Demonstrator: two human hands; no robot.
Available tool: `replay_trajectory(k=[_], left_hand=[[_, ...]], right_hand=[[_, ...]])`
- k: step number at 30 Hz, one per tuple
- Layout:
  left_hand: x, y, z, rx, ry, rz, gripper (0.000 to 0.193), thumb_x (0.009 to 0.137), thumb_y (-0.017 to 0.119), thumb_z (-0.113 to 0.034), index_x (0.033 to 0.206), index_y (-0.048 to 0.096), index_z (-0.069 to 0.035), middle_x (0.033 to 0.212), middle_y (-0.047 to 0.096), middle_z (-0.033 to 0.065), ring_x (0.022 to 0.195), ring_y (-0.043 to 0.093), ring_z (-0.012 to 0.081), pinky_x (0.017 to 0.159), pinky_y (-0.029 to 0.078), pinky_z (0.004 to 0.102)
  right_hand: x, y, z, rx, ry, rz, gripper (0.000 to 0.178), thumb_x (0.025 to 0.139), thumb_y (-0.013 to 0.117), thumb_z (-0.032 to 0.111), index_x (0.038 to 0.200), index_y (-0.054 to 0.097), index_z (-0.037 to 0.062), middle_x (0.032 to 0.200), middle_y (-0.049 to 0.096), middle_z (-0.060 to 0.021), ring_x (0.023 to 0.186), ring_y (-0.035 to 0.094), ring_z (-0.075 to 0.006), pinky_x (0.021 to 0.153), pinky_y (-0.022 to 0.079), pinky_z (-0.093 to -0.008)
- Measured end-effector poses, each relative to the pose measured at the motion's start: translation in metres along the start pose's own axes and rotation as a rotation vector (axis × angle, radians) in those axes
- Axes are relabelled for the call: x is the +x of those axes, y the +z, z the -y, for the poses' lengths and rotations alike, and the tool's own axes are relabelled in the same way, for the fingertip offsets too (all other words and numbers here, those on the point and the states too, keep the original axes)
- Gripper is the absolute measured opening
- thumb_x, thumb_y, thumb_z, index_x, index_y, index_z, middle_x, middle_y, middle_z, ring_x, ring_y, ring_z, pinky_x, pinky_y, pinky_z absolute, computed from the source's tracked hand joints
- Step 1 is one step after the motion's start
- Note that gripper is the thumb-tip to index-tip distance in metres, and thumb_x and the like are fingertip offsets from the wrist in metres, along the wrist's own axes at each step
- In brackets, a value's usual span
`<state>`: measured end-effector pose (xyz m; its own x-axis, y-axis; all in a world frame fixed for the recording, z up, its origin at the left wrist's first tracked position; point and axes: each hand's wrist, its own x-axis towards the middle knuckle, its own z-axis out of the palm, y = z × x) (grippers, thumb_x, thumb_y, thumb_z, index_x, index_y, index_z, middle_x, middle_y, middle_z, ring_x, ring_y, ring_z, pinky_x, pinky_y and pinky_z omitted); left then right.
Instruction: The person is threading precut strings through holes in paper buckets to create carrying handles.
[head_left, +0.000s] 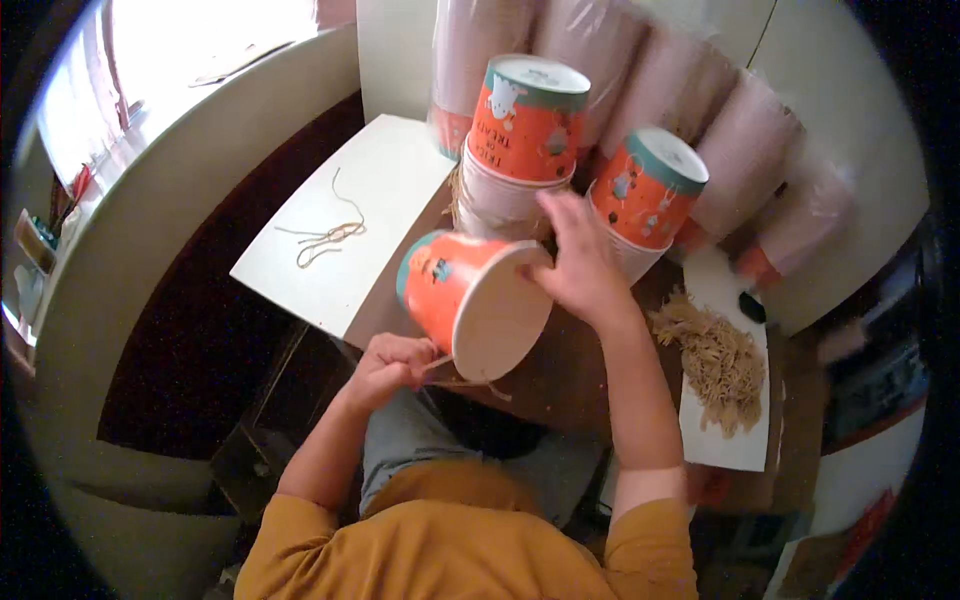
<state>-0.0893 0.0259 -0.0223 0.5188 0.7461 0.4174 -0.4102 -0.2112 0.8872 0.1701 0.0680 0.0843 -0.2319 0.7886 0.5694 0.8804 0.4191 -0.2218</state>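
An orange paper bucket [445,295] with a teal band and small printed figures is tilted on its side in front of me, its white open mouth toward me and to the right. My right hand [580,260] grips the rim at the upper right, thumb by the inside edge. Below the rim, my left hand [392,372] is closed in a pinch on a piece of twine [485,383], whose loose end trails under the bucket's mouth. Where the twine meets the bucket is hard to make out.
Beyond stand two stacks of upside-down buckets [530,125] [655,190]. Tall plastic-wrapped stacks [670,90] line the wall. Loose twine strands [335,235] lie on the left white board [375,165]; a heap of cut twine [720,370] lies on the right one.
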Motion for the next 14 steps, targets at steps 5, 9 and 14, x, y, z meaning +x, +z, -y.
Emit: replay_trajectory(k=[5,9,14], left_hand=[[-0.005,-0.02,0.009,-0.022,-0.196,-0.114,0.022,0.074,0.054,-0.021,0.068,0.06,-0.001,0.062,0.055,0.0049,0.059,0.05,0.0134,0.054,0.037,0.026],[0.018,-0.053,0.021,0.077,-0.053,-0.754,0.058,0.087,0.049,-0.047,0.122,0.05,-0.001,0.096,0.061,0.0059,0.071,0.054,0.0107,0.06,0.042,0.0245],[0.084,-0.046,-0.051,0.03,0.3,-0.369,0.087,0.079,0.065,-0.052,0.142,0.024,-0.008,0.134,0.043,0.0111,0.122,0.044,0.0214,0.099,0.038,0.0318]], right_hand=[[0.006,0.021,-0.01,0.085,-0.117,0.208,0.035,0.071,0.063,0.007,0.106,0.063,0.0076,0.097,0.065,-0.0129,0.086,0.062,-0.0312,0.077,0.05,-0.0371],[0.005,-0.002,0.028,0.028,-0.355,-0.262,0.036,0.078,0.052,0.006,0.113,0.061,0.0052,0.104,0.064,-0.009,0.086,0.06,-0.027,0.075,0.049,-0.0368],[0.021,-0.051,0.048,0.052,-0.503,-0.173,0.081,0.069,0.071,0.019,0.138,0.035,-0.0007,0.142,0.036,-0.0182,0.126,0.041,-0.0298,0.105,0.034,-0.0394]])
